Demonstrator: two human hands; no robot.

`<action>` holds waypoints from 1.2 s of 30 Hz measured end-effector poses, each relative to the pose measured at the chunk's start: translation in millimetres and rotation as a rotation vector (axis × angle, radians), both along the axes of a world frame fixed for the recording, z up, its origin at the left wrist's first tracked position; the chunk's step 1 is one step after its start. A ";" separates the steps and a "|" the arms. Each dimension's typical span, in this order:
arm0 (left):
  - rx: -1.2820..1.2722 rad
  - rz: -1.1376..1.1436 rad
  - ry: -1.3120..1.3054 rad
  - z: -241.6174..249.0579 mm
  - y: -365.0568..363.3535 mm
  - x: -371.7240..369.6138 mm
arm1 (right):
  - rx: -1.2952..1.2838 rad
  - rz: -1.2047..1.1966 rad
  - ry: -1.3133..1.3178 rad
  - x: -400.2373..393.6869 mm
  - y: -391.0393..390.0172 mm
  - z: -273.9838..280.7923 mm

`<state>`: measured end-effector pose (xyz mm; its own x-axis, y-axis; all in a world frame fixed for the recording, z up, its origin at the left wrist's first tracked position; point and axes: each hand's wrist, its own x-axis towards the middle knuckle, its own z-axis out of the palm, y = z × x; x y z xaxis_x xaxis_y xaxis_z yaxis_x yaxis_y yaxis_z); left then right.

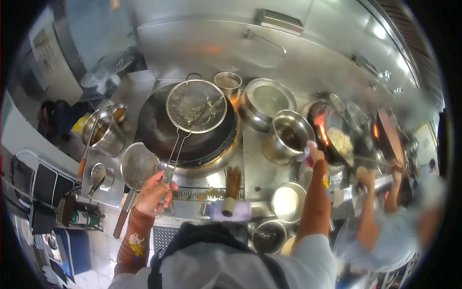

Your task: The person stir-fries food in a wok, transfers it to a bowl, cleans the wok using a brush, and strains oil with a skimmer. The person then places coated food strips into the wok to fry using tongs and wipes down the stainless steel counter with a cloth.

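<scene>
Our left hand [155, 193], fingers wrapped around the handle [168, 174], holds a mesh strainer [196, 107] over the dark wok [156, 130], pale bits [190, 113] scattered across it; our right hand [314, 156], closed on a pinkish cloth [306, 152], is at the rim of a steel pot [273, 150] of dark liquid [289, 138]; a bristle brush [234, 182] sits near the desk's [257, 166] front edge; a co-worker [378, 233] stands to our right.
</scene>
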<state>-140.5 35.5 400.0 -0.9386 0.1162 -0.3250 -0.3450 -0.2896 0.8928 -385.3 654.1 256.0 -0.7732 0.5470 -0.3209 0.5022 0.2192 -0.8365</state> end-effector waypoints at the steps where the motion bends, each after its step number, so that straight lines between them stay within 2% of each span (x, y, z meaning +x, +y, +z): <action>1: 0.009 0.005 -0.011 0.2 -3.2 2.5 | 0.015 0.013 -0.045 2.6 -17.5 15.8; 2: 0.017 0.008 -0.023 1.1 -6.3 4.6 | 0.029 0.049 0.004 13.8 -31.9 33.1; 7: 0.025 0.021 -0.046 -5.2 -20.3 8.1 | 0.266 -0.023 0.017 -33.8 -2.5 -29.5; 9: 0.041 0.004 -0.062 -10.9 -28.6 10.3 | 0.216 -0.072 0.156 -54.8 11.7 -50.5; 11: 0.069 0.000 -0.077 -11.9 -34.4 10.9 | 0.315 -0.117 0.211 -37.4 -27.0 -12.4; 12: 0.083 -0.004 -0.085 -11.8 -37.3 10.6 | 0.408 -0.040 0.115 -27.7 -46.0 12.0; 14: 0.105 -0.033 -0.075 -14.7 -43.5 8.9 | 0.787 0.122 0.112 -31.5 -60.1 34.3; 17: 0.160 -0.042 -0.071 -21.3 -51.5 6.5 | 1.172 0.254 0.113 -24.4 -95.3 70.0; 18: 0.183 -0.042 -0.072 -23.8 -54.2 5.5 | 1.163 0.270 0.049 -21.4 -113.0 89.8; 20: 0.154 -0.091 -0.070 -27.3 -61.6 1.9 | 1.036 0.166 -0.015 -76.9 -55.0 58.0; 21: 0.139 -0.116 -0.069 -28.5 -64.9 0.8 | 1.451 0.550 -0.097 -76.2 -64.9 63.4; 22: 0.170 -0.115 -0.068 -29.7 -67.4 1.0 | 1.920 0.874 -0.034 -75.7 -74.5 68.7; 24: 0.229 -0.118 -0.067 -31.3 -72.5 1.2 | 1.521 0.675 0.177 -78.7 -88.4 80.7; 26: 0.235 -0.161 -0.079 -30.9 -82.7 -0.2 | 1.238 0.577 0.289 -61.1 -123.9 110.9; 29: 0.245 -0.210 -0.081 -32.3 -94.0 -2.2 | 1.270 0.471 0.051 -37.4 -205.6 180.8; 30: 0.249 -0.224 -0.078 -33.6 -97.0 -3.0 | 1.029 0.319 0.067 -43.9 -211.1 180.0; 32: 0.266 -0.246 -0.087 -36.1 -103.0 -4.7 | 1.102 0.440 0.025 -39.0 -241.6 200.1; 34: 0.300 -0.247 -0.085 -39.9 -108.3 -4.9 | 1.187 0.345 0.000 -44.6 -276.1 210.6; 36: 0.349 -0.230 -0.076 -45.1 -113.6 -3.7 | 1.317 0.439 -0.126 -38.2 -311.1 227.2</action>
<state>-144.2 -78.1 354.9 -0.8502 0.4356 -0.2957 -0.4968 -0.4780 0.7243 -423.5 343.0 483.2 -0.9630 0.2204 0.1550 0.2436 0.9580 0.1512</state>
